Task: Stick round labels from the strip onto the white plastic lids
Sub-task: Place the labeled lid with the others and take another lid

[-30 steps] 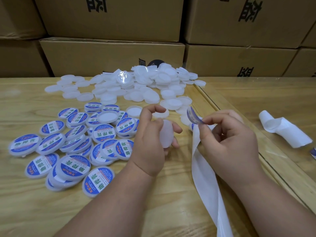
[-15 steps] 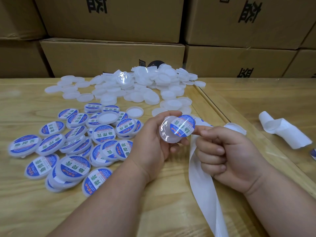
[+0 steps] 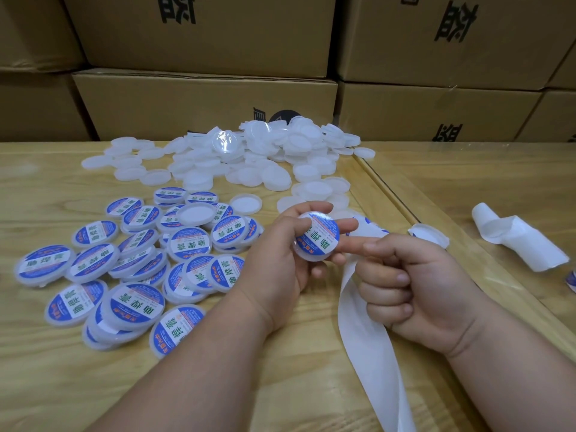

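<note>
My left hand (image 3: 282, 257) holds a white lid (image 3: 316, 236) between thumb and fingers, and a blue-and-white round label now covers its face. My right hand (image 3: 414, 285) is beside it, index finger stretched out to touch the lid's edge, the other fingers curled over the white backing strip (image 3: 364, 335) that trails toward the near table edge. A heap of bare white lids (image 3: 249, 157) lies at the back. Several labelled lids (image 3: 140, 275) are spread at the left.
Stacked cardboard boxes (image 3: 205, 101) wall off the back of the wooden table (image 3: 46, 385). A seam (image 3: 389, 188) runs between two tabletops. Crumpled used backing paper (image 3: 517, 241) lies at the right, with a torn scrap (image 3: 431, 236) nearer my hands.
The label went from peeled off the strip in my right hand to stuck flat on the lid. My right fingers closed into a fist with the index finger pressing at the lid.
</note>
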Demonstrator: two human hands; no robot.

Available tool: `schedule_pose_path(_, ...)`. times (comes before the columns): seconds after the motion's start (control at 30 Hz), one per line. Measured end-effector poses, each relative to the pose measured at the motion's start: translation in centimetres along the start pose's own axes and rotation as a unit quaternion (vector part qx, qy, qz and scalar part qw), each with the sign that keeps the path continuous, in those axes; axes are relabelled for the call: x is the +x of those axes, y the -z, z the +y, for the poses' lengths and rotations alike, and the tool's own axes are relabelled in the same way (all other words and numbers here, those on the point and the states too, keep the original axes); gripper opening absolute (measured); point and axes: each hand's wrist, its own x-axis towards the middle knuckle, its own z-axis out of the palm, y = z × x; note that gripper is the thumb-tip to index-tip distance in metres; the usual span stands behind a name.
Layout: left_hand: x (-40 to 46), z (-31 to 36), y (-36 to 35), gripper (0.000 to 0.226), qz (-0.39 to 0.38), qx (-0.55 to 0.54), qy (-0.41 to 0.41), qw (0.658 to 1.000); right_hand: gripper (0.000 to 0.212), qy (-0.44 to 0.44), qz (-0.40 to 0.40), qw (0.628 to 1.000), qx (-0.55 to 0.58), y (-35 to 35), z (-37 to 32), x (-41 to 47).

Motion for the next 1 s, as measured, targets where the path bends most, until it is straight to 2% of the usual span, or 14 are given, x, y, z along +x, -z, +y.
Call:
schedule_pose_path(0.33,0.02,0.03,-0.11,0.030,0.000,0.008,-0.004,1.000,0.042,-0.001,0.016,1.000,-0.006,0.00,0.01,0.02)
schedule_pose_path(0.6,0.12,-0.42,-0.03,0.037,0.012,0.090,-0.037,0.995,0.051,-0.010,0.017,1.000,-0.003,0.08,0.02,0.04)
schedule_pose_path(0.77,0.12,-0.60,0.02,0.029,0.017,0.133,-0.057,0.989,0.044,-0.012,0.017,1.000,0.002,0.10,-0.05,-0.03)
schedule_pose_path(1.0,0.18,-0.64,-0.14,0.019,0.051,0.156,-0.080,0.983,0.045,-0.024,0.001,1.000,0.011,0.29,-0.07,0.01)
